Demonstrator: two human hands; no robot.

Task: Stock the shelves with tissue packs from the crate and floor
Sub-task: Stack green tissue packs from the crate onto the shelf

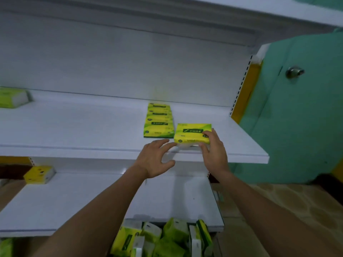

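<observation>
Right hand (213, 154) holding tissue pack (191, 133) at shelf (74, 130) edge, left hand (154, 160) spread

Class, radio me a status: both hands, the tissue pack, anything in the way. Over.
Right hand grips tissue pack at shelf front edge. Left hand open at its left end. Row of packs alongside, nothing blocking.

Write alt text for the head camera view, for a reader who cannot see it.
A person's right hand grips a yellow-green tissue pack at the front of a white upper shelf, the open left hand near its left end. A row of matching packs lies flat beside it; more packs are heaped below the lower shelf.
</observation>
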